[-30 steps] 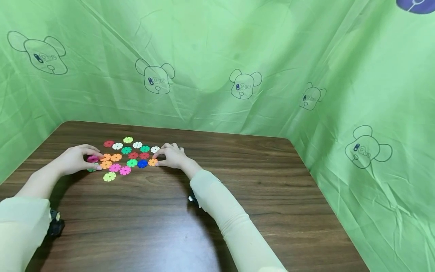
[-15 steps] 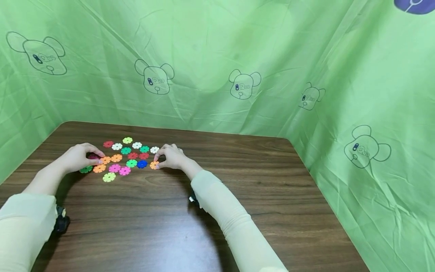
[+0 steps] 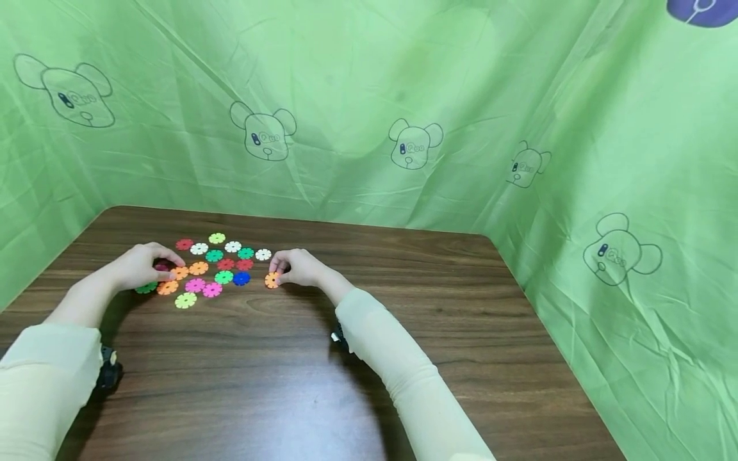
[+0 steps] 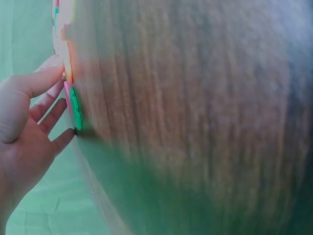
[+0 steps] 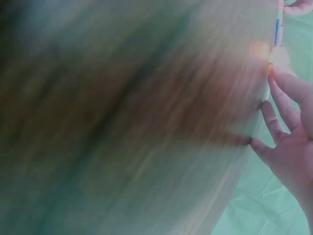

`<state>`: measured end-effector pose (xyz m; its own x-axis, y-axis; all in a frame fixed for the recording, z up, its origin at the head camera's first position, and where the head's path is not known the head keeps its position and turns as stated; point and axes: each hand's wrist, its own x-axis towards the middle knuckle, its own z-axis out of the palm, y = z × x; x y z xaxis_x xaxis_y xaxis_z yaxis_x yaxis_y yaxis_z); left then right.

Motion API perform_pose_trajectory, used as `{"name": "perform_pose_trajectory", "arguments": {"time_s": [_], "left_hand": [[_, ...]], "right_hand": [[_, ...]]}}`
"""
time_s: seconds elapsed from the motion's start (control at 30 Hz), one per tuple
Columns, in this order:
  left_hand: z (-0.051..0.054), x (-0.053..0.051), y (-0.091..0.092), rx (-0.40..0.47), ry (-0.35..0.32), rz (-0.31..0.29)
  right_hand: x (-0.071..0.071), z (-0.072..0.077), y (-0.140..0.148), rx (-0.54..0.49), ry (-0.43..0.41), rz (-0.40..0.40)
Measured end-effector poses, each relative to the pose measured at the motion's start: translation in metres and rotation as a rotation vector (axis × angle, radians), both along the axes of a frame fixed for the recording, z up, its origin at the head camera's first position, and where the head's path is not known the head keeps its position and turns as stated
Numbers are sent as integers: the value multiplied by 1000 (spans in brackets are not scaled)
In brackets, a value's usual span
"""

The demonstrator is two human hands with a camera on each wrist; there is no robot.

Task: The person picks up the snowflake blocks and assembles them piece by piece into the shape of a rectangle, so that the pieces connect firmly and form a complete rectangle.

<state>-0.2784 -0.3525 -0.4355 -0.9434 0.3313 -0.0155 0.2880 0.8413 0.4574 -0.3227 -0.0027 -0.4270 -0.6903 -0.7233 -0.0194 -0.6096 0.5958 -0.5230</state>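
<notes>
At the cluster's left side, my left hand (image 3: 141,266) pinches an orange snowflake disc (image 3: 180,273) between thumb and index finger. A dark pink disc (image 3: 163,266) lies partly hidden behind that hand. Below it are a green disc (image 3: 147,287) and another orange disc (image 3: 168,287). My right hand (image 3: 300,267) holds a second orange snowflake disc (image 3: 272,280) by its edge, tilted up, to the right of the blue disc (image 3: 241,278). The left wrist view shows the left hand (image 4: 34,112) with its other fingers spread; the right wrist view is blurred around the right hand (image 5: 293,117).
Several more slotted discs lie flat between the hands, among them a white disc (image 3: 262,255), a pink disc (image 3: 212,290) and a yellow-green disc (image 3: 186,300). They rest on a brown wooden table (image 3: 277,384). Green cloth (image 3: 346,83) with printed bear heads hangs around it.
My right hand has shifted right with its orange disc, which now stands tilted. The left hand has moved slightly right. One orange disc near it has slid left, and the green one shows more.
</notes>
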Motion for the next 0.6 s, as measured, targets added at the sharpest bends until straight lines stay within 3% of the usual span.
{"name": "perform_pose_trajectory", "arguments": {"time_s": [0.13,0.3,0.6], "left_hand": [[-2,-3,0,-8,29,-3],[-1,-4,3,17,14,30],[7,-3,11,4,48,28]], "right_hand": [[3,1,6,-19,-21,-8],[5,6,17,-75,-46,5],[9,18,48,-162,-65,-41]]}}
